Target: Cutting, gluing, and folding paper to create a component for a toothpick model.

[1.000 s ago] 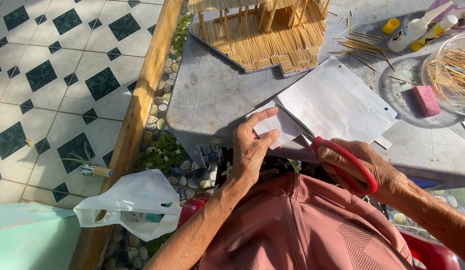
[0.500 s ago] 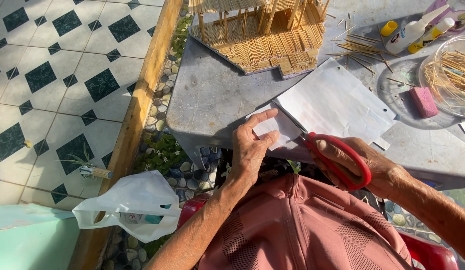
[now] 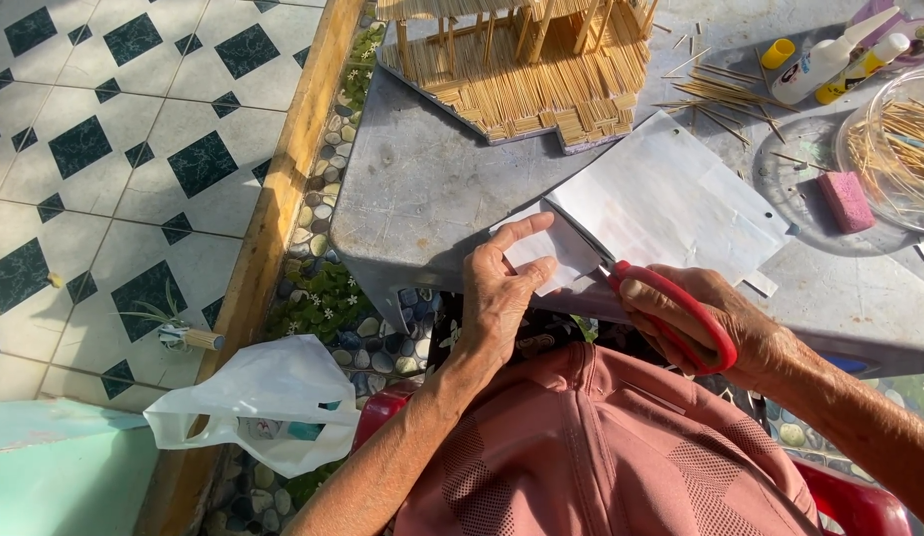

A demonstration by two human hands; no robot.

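Note:
My left hand [image 3: 499, 291] pinches the near left part of a white sheet of paper [image 3: 670, 199] at the front edge of a grey table [image 3: 422, 189]. My right hand [image 3: 725, 328] grips red-handled scissors [image 3: 680, 313], whose blades reach into the paper along a cut line. The smaller paper flap [image 3: 556, 253] lies under my left thumb and fingers. Both hands hover over my lap in a pink shirt.
A small house model of thin wooden sticks [image 3: 521, 60] stands at the table's back. Loose sticks [image 3: 725, 99], glue bottles [image 3: 829, 55], a pink sponge block [image 3: 844, 199] and a clear bowl of sticks [image 3: 899, 144] lie right. A white plastic bag [image 3: 263, 402] lies on the ground left.
The scissors and my right hand moved slightly left and forward along the cut in the paper. My left hand keeps its hold on the paper.

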